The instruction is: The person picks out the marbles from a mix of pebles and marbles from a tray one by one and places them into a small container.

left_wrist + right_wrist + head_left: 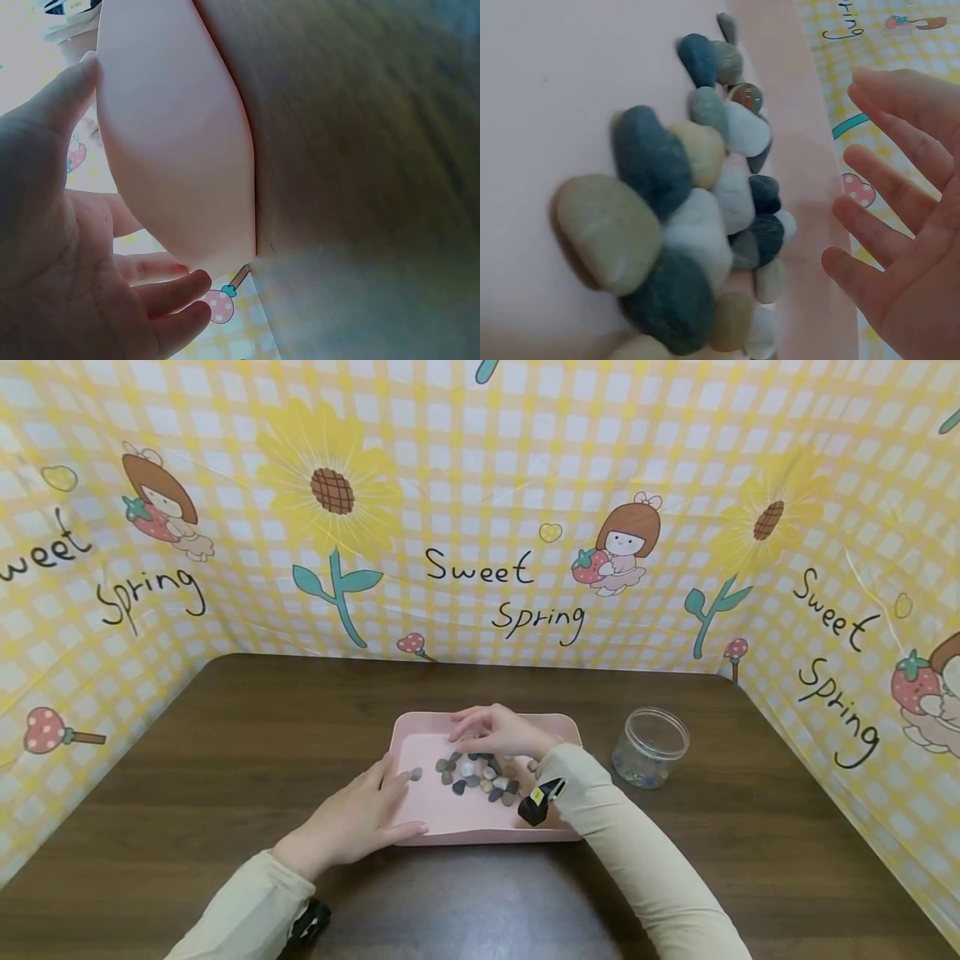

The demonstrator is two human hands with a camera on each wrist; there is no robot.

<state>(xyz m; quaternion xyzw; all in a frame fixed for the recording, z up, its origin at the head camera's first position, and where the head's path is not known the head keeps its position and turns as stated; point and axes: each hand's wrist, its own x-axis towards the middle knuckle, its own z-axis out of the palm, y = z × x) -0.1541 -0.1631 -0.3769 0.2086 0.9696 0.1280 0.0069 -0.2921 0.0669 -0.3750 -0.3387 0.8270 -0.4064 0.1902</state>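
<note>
A shallow pink tray (457, 816) lies on the table, with a pile of grey, white and tan pebbles (609, 234) towards its right half. Among them, the right wrist view shows a shiny marble (747, 98) with reddish streaks. One grey pebble (416, 774) sits apart at the left. My left hand (356, 818) is spread round the tray's near left corner, thumb at the front rim and fingers along the left side. Over the far side of the pile hovers my right hand (501, 732), its fingers loosely extended with nothing visible in them.
To the tray's right stands a clear lidless jar (651, 747) with small glassy pieces at its bottom. The dark wooden table (300, 702) meets a yellow checked cloth (480, 468) hung round its back and sides.
</note>
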